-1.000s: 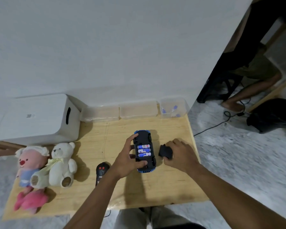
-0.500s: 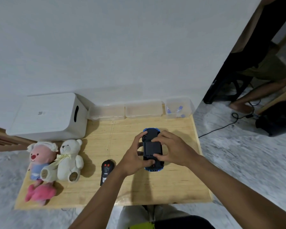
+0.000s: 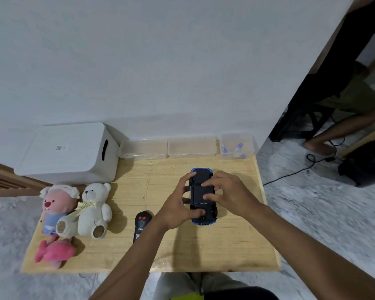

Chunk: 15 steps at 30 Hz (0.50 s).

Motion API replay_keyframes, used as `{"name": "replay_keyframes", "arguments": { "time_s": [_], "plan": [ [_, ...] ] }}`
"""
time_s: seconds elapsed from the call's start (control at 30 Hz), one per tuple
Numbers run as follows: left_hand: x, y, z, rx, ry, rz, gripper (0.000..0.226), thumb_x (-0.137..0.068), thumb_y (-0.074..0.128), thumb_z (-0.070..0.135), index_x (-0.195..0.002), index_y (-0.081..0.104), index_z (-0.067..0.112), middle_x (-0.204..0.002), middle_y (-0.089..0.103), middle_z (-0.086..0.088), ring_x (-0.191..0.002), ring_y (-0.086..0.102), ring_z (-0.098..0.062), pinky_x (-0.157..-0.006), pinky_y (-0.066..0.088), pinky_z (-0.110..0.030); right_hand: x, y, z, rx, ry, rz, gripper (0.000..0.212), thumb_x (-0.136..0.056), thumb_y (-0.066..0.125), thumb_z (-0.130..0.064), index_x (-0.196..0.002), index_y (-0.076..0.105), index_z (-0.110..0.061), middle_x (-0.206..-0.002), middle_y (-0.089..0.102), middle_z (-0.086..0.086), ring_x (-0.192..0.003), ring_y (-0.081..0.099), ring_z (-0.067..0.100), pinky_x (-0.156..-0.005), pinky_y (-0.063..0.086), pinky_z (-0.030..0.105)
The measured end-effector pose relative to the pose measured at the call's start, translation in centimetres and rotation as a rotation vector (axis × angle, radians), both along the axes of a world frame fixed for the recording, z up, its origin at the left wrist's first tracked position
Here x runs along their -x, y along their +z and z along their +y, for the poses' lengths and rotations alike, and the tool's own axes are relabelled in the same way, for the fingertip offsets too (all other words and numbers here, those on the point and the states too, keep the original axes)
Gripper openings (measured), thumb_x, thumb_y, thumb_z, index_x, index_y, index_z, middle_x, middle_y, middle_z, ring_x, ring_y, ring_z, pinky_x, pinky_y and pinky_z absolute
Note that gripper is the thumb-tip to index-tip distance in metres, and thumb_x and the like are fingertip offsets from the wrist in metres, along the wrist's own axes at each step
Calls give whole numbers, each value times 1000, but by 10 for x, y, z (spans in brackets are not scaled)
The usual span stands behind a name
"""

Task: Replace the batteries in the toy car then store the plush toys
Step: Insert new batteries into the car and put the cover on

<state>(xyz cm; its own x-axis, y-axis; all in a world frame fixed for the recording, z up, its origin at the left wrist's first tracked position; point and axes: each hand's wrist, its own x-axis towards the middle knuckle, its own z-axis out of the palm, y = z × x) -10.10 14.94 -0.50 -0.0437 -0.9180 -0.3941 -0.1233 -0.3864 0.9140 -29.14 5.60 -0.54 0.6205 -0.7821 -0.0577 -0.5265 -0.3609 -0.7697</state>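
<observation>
Blue toy car upside down, black underside showing; left hand grips it, right hand presses its cover

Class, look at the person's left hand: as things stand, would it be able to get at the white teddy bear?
Probably yes. The left hand grips the toy car, so it must let go first. The white teddy bear sits to its left on the table, with only the black remote lying low between them.
</observation>
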Motion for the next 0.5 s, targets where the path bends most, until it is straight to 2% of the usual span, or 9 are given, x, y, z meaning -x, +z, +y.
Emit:
{"name": "replay_keyframes", "arguments": {
  "time_s": [0.1, 0.17, 0.37, 0.5],
  "plan": [
    [1, -2, 1, 4, 9, -7, 103, -77, 86, 1, -149, 31, 49, -136, 55, 2, -111, 66, -25, -93, 61, -44, -4, 4, 1, -4, -28, 36, 34, -78, 85, -26, -111, 76, -24, -100, 61, -8, -81, 60, 9, -78, 52, 23],
    [1, -2, 1, 7, 18, -5, 103, -77, 86, 2, -149, 32, 50, -136, 56, 1, -110, 67, -25, -92, 61, -47, -7, 8, -1, -27, -40, 55, 35, -76, 86, -26, -110, 76, -24, -99, 61, -6, -81, 62, 11, -78, 53, 27],
    [-1, 1, 1, 3, 22, 4, 103, -78, 85, 1, -150, 30, 50, -136, 56, 1, -109, 68, -25, -91, 62, -45, -13, 20, -10, -96, -26, 89, 36, -72, 90, -23, -105, 78, -24, -97, 63, -2, -80, 62, 10, -77, 55, 28],
    [-3, 1, 2, -8, 15, -16, 104, -78, 86, 3, -149, 30, 52, -136, 56, 2, -109, 69, -25, -91, 62, -46, -13, 25, -11, -143, -7, 94, 33, -72, 90, -21, -102, 78, -25, -94, 64, -5, -80, 63, 6, -77, 55, 26]
  ]
}}
